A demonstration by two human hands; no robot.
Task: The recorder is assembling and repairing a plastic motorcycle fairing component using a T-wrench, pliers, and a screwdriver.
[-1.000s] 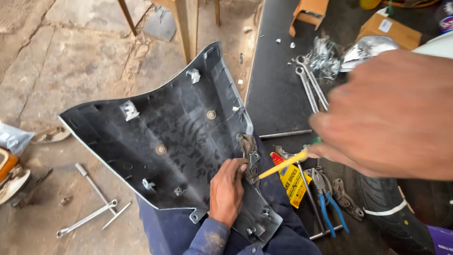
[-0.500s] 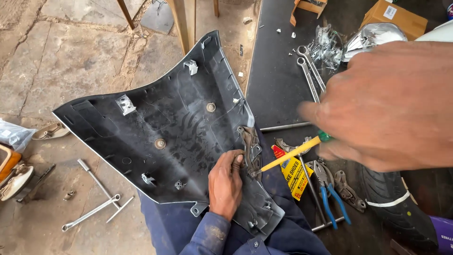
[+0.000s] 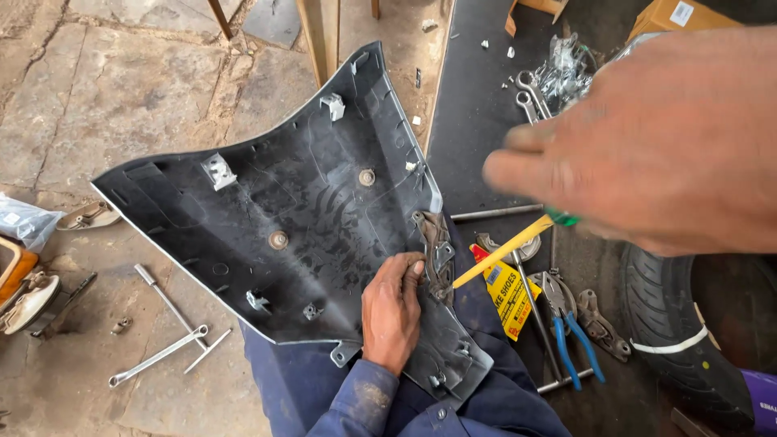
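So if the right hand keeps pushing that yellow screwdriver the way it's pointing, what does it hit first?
Probably the metal bracket on the dark plastic panel, right beside the left hand. The right hand aims the screwdriver down-left at it; depth is uncertain.

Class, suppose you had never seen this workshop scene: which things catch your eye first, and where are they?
A big black plastic panel lies inner side up across the person's lap, filling the middle. The left hand presses on its lower right part, while the blurred right hand looms at upper right, holding a yellow screwdriver pointed at the panel's edge. Blue-handled pliers lie on the dark mat to the right.
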